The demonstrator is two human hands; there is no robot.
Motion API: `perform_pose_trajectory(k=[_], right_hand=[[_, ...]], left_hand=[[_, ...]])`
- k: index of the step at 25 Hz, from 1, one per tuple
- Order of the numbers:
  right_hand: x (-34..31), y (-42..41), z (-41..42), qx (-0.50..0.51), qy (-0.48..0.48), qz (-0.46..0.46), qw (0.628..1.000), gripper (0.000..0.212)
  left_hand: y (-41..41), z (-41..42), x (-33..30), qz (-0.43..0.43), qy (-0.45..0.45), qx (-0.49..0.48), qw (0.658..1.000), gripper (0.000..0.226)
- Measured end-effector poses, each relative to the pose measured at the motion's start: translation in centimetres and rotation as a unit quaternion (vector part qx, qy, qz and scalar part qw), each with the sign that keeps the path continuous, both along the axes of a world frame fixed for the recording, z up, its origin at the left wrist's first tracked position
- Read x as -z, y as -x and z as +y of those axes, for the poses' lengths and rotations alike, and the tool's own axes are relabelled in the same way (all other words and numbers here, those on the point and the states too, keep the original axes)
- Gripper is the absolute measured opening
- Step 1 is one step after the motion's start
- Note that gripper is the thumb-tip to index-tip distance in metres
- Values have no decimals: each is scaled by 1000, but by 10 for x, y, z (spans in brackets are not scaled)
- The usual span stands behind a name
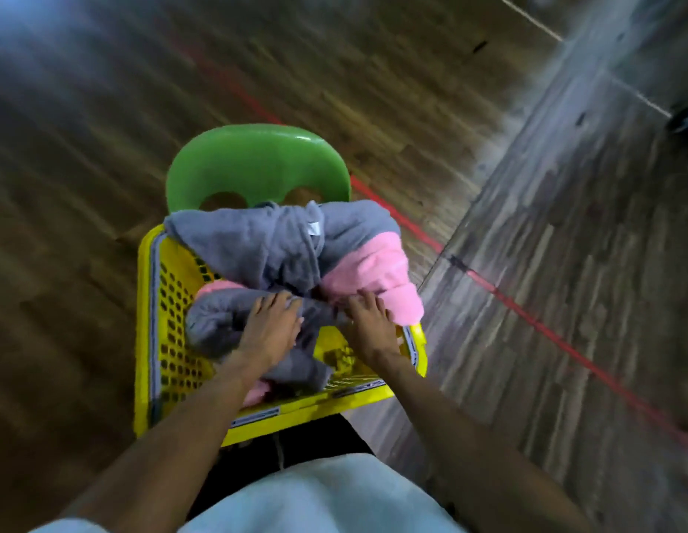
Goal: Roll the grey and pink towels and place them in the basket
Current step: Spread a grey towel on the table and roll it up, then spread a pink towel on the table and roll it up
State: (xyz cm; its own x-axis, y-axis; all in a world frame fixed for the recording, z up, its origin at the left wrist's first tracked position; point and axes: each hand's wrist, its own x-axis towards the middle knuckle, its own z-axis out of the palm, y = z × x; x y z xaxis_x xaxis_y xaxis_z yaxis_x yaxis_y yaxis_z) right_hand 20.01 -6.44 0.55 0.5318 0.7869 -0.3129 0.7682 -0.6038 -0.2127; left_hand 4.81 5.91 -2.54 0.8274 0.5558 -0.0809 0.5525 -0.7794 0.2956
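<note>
Now I see my left hand [271, 325] flat on the grey towel [257, 240], right hand [367, 321] flat beside the pink towel [377, 271], both in the basket [169, 302].

Yellow laundry basket [173, 302] with perforated walls; grey towel [265, 244] and pink towel [377, 271] inside; green plastic chair [257, 163] at 12 o'clock; brown wood-grain floor [84, 186] crossed by a red line [527, 317]

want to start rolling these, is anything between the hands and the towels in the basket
Nothing visible. The left hand already rests on a grey towel and the right hand touches the pink towel, all heaped in the yellow basket.
</note>
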Motion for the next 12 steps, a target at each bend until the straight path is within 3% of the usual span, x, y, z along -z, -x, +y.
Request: perform_pose_trajectory(k=[6, 12], right_hand=[[-12, -89, -19, 42, -64, 8, 997, 45], [11, -156, -7, -17, -110, 95, 989, 43]], left_hand=[[-92, -17, -13, -45, 105, -9, 993, 34], [-156, -29, 16, -45, 259, -141, 954, 47]])
